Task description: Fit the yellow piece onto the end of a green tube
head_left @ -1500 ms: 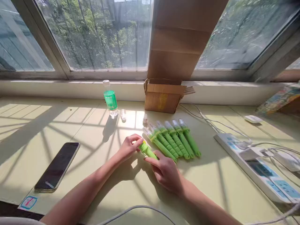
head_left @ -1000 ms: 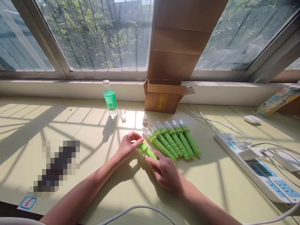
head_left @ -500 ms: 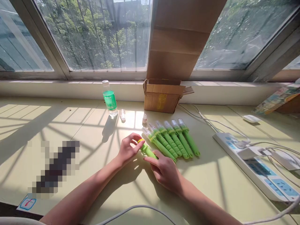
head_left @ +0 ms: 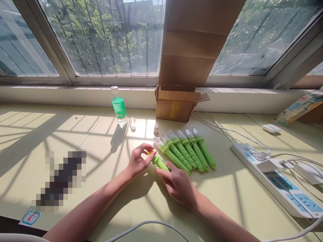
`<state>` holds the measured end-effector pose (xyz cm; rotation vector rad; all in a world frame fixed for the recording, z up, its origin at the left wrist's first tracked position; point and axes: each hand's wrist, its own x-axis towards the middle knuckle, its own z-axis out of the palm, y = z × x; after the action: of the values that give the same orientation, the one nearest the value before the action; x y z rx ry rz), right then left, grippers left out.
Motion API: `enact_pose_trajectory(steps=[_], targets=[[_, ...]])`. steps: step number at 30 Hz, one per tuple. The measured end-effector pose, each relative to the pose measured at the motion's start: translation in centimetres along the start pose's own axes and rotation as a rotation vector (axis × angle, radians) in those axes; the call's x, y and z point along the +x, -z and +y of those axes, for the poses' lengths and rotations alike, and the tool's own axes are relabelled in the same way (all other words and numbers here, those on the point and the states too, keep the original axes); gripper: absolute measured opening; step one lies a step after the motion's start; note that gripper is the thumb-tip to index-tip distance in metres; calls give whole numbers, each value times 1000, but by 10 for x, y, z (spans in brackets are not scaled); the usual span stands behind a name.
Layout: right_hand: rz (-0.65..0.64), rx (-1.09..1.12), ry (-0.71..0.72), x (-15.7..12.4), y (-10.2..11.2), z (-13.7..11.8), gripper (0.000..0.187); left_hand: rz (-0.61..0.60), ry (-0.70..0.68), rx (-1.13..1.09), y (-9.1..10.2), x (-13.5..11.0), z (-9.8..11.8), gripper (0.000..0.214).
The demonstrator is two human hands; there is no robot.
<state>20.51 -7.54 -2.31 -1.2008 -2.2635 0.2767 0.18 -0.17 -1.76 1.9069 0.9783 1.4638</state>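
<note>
My right hand [head_left: 180, 184] wraps its fingers round the lower part of a green plastic handle [head_left: 158, 163]. At the handle's upper end, my left hand [head_left: 137, 160] pinches a small yellow part [head_left: 150, 153], mostly covered by the fingers. No clear cover shows on this handle. Just to its right lie several similar green sticks [head_left: 181, 153], side by side and slanted, each with a clear plastic tip. Beyond the hands are a loose clear plastic cap [head_left: 132, 124] and a small whitish piece [head_left: 156, 127], both on the table.
A bottle with a green label [head_left: 119, 108] stands near the sill, left of an open cardboard box [head_left: 173, 110]. At right, a white power strip [head_left: 290, 193] holds plugs and cables, with a white mouse-like object [head_left: 272, 128] behind. A grey cable [head_left: 151, 222] curves along the front.
The yellow part shows less beneath my left fingers, which have shifted slightly over it. My right hand keeps its hold on the handle; the other things stay put.
</note>
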Motion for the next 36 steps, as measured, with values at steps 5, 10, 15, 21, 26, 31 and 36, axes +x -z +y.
enact_pose_trajectory(steps=[5, 10, 15, 21, 26, 31, 36], targets=[[-15, -13, -8, 0, 2, -1, 35, -23, 171, -67, 2, 2, 13, 8], [-22, -13, -12, 0, 3, -2, 37, -32, 217, -126, 3, 2, 17, 20], [-9, 2, -42, 1, 2, -2, 41, -4, 303, -226, 2, 3, 18, 20], [4, -8, -60, 0, 2, 0, 42, -11, 550, -434, 3, 10, 19, 38], [18, -12, -47, 0, 2, 0, 40, -32, 576, -397, 4, 11, 19, 33], [6, -8, -63, 0, 1, 2, 43, -8, 562, -382, 3, 11, 20, 40], [-5, -3, -69, 0, 0, 3, 44, 1, 566, -363, 3, 11, 17, 33]])
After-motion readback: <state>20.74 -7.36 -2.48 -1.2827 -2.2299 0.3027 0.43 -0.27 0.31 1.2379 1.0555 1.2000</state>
